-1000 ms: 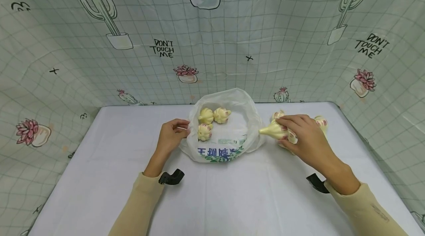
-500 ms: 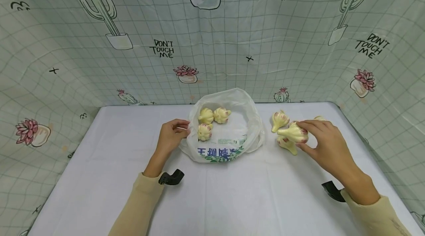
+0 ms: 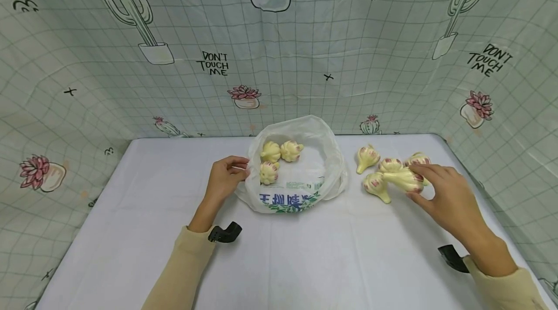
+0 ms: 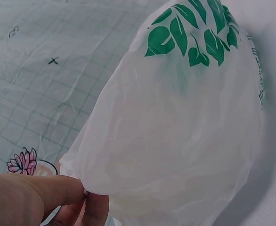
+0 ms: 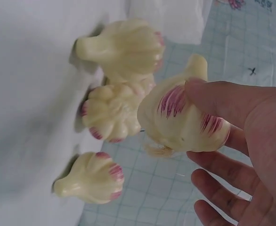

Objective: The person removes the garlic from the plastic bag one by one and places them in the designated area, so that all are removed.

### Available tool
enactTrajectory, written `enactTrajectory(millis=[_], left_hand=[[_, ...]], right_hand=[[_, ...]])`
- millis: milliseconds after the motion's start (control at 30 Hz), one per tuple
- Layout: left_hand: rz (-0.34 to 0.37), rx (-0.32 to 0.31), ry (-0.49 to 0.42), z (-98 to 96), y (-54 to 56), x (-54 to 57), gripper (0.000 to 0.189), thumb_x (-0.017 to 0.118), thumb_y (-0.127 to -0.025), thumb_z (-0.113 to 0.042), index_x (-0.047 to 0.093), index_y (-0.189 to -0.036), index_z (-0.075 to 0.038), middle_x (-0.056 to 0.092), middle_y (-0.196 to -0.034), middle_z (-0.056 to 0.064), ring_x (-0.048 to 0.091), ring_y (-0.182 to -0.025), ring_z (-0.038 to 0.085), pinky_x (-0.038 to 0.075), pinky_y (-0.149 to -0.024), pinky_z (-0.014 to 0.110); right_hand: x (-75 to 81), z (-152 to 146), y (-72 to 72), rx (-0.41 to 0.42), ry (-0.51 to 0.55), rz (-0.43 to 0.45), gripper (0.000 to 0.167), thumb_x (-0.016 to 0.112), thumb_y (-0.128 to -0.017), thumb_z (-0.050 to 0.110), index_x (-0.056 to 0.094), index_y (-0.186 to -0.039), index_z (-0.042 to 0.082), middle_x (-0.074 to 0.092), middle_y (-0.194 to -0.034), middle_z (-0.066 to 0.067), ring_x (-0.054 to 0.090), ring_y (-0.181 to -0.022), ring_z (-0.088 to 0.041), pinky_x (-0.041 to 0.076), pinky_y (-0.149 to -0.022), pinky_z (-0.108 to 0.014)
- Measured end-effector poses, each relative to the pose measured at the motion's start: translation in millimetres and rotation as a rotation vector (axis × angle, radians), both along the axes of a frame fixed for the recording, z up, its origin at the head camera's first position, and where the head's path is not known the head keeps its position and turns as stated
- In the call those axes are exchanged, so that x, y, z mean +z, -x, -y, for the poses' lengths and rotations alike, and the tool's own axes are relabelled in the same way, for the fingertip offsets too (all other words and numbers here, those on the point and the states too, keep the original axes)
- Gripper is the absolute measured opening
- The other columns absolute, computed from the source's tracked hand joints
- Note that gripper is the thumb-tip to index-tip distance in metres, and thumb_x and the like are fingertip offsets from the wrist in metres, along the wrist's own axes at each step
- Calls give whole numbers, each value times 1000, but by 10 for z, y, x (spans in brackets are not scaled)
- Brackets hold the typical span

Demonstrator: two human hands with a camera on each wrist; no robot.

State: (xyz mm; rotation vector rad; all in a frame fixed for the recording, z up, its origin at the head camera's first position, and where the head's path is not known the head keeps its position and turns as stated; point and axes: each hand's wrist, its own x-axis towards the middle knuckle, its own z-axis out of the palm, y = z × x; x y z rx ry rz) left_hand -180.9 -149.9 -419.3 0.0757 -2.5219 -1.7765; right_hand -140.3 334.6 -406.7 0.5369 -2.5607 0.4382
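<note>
The right hand (image 3: 455, 198), pinching a garlic bulb (image 3: 405, 180), has drawn it away from the bag (image 3: 335, 172) to the loose bulbs (image 3: 376, 186), perhaps touching them, so it stays outside; the left hand (image 3: 224, 180) still pinches the bag, three bulbs (image 3: 291, 151) inside.

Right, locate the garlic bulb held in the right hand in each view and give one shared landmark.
Head: the garlic bulb is right of center, in the right hand.
Left wrist: not in this picture.
Right wrist: the same garlic bulb, just right of center.
Shared landmark: the gridded cloth, visible in all three.
</note>
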Motion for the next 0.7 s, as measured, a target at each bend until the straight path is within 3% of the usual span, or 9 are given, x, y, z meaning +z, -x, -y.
enactTrajectory(millis=[300, 700], left_hand=[[5, 6, 8, 0, -2, -5, 26, 69, -96, 7, 72, -121, 7, 70, -114, 24, 70, -85, 14, 63, -81, 35], [3, 7, -8, -1, -14, -8, 25, 68, -96, 7, 72, -121, 8, 70, -114, 24, 69, -84, 12, 62, -78, 30]], right_hand=[[-112, -149, -8, -59, -41, 45, 64, 97, -64, 9, 71, -121, -2, 70, -115, -29, 61, -102, -55, 47, -84, -67], [-195, -214, 12, -121, -82, 124, 56, 93, -71, 13, 72, -121, -2, 70, -115, -32, 62, -99, -57, 47, -76, -68]])
